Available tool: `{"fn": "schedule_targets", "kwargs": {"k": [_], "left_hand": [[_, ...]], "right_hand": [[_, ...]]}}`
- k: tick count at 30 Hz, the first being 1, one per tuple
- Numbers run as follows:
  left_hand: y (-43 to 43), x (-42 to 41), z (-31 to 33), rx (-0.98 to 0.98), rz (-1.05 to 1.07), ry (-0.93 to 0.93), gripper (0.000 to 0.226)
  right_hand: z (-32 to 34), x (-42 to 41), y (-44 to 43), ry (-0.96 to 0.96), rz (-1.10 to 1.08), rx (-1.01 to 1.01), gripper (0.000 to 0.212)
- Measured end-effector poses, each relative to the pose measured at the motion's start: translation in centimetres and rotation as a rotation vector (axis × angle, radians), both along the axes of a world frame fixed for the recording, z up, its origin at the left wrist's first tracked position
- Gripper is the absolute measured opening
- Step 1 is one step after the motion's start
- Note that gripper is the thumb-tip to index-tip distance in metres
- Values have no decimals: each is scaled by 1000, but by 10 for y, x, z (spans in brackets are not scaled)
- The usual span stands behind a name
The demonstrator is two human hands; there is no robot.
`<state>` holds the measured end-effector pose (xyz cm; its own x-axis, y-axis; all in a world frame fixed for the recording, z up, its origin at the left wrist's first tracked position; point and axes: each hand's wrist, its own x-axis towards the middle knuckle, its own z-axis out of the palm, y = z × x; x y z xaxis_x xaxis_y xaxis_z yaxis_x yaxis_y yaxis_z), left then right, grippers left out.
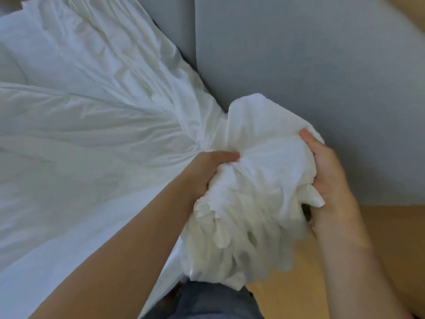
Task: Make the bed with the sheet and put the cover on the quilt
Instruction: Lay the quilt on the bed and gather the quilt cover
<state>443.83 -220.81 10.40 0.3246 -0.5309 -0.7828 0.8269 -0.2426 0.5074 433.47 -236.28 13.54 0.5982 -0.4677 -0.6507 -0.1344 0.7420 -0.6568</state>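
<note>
A white cloth [92, 125], sheet or cover I cannot tell, lies wrinkled across the bed [34, 284] at the left, its folds running together toward the middle. There the left hand [207, 173] has its fingers curled tight round the gathered neck of the cloth. Just right of it hangs the bunched end [253, 203], which the right hand [331, 180] grips from the far side. A grey panel [299, 65] stands behind, and a wooden floor [391, 238] shows at the lower right.

Head-worn wide-angle view, facing steeply down, close above bed [34, 284] and floor [391, 226].
</note>
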Motion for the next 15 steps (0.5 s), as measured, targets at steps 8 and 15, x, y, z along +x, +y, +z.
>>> {"fn": "schedule_targets", "kwargs": {"k": [8, 15], "left_hand": [[2, -22, -57, 16, -65, 93, 23], [8, -28, -77, 97, -237, 126, 41]], "right_hand": [[-68, -45, -24, 453, 155, -252, 23], [-97, -56, -19, 582, 517, -502, 57]]}}
